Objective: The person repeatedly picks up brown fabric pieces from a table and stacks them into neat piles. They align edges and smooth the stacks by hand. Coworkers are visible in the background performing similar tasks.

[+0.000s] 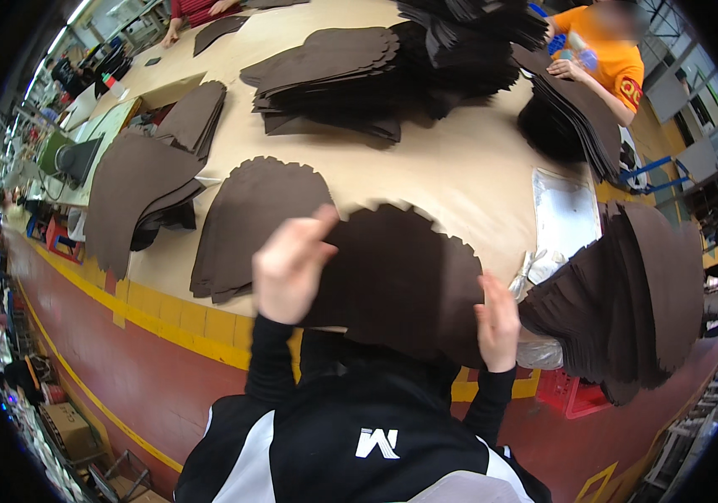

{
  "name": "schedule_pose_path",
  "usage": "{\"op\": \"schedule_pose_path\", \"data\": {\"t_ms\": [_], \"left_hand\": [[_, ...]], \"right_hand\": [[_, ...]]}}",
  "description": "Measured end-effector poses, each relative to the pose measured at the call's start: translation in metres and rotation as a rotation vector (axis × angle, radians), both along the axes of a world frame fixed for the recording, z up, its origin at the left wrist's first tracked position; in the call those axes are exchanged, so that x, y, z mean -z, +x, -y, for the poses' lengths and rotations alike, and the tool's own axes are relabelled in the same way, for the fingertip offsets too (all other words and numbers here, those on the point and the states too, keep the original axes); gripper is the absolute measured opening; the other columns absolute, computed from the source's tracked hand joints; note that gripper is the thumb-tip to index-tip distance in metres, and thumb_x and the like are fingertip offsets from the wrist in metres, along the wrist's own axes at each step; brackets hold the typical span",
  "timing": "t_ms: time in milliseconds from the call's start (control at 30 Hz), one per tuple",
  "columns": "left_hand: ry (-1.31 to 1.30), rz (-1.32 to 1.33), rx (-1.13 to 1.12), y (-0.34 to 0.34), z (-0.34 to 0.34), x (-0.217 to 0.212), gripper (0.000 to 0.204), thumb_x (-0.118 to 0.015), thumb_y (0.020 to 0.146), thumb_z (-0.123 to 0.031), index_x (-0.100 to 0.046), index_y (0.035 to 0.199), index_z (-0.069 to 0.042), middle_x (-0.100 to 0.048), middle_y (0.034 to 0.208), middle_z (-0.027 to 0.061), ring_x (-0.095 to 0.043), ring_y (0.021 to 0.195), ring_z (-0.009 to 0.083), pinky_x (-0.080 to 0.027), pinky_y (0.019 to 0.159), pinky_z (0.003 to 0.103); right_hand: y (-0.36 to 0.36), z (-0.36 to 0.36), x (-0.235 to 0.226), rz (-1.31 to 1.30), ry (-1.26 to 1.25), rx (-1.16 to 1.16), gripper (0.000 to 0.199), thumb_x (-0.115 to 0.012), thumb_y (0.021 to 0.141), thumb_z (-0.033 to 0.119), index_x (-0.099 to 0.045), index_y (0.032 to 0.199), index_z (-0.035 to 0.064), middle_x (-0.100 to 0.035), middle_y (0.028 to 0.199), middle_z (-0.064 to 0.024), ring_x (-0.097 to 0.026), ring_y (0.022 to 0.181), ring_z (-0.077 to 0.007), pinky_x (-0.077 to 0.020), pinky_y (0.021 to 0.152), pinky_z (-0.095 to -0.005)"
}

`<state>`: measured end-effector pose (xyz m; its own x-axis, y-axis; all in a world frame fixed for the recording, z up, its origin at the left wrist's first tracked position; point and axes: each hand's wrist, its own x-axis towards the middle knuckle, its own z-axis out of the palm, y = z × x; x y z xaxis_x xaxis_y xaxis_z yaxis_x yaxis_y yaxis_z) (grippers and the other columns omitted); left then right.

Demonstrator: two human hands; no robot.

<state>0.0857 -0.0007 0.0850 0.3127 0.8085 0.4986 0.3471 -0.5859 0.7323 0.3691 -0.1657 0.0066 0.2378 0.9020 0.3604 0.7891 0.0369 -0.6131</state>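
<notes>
I hold a dark brown cut piece (401,277) with a notched, scalloped edge up in front of me over the table's near edge. My left hand (290,264) pinches its left edge, thumb up at the top. My right hand (497,323) grips its lower right edge. Just left of it, a low stack of matching brown pieces (246,222) lies flat on the tan table (460,168).
More brown stacks stand at the right edge (636,293), far left (145,180) and back middle (334,80). A person in an orange shirt (606,59) works at the far right; another person's hand shows at the far left corner. A white sheet (564,210) lies nearby. A red crate (573,394) sits below.
</notes>
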Motion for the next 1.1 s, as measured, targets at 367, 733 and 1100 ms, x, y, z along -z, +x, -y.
{"op": "schedule_pose_path", "data": {"t_ms": [367, 733, 1100], "left_hand": [[-0.055, -0.475, 0.153, 0.039, 0.045, 0.093, 0.072, -0.073, 0.08, -0.014, -0.043, 0.145, -0.004, -0.043, 0.149, 0.0156, -0.037, 0.14, 0.0354, -0.03, 0.113, 0.052], [0.123, -0.732, 0.105, 0.06, 0.086, 0.137, 0.069, -0.057, 0.092, -0.052, -0.041, 0.148, -0.015, -0.033, 0.156, 0.011, -0.032, 0.144, 0.0241, -0.026, 0.115, 0.051], [0.092, -0.714, 0.123, 0.061, 0.087, 0.136, 0.07, -0.059, 0.09, -0.051, -0.043, 0.147, -0.013, -0.033, 0.156, 0.0126, -0.034, 0.143, 0.0272, -0.027, 0.113, 0.053]], "right_hand": [[-0.037, -0.045, 0.041, 0.462, -0.297, -0.37, 0.055, -0.051, 0.096, 0.047, -0.04, 0.149, 0.0338, -0.029, 0.16, 0.0009, -0.027, 0.146, -0.0293, -0.0204, 0.116, -0.0569], [0.027, -0.119, 0.042, 0.493, -0.598, -0.037, 0.058, -0.043, 0.101, 0.045, -0.026, 0.155, 0.0302, -0.015, 0.164, -0.0104, -0.01, 0.15, -0.0393, -0.0099, 0.116, -0.0637], [0.0, 0.021, 0.034, -0.901, -0.21, 0.133, 0.052, -0.059, 0.097, 0.015, -0.043, 0.146, 0.005, -0.048, 0.143, -0.0201, -0.048, 0.13, -0.0271, -0.0362, 0.109, -0.0369]]}}
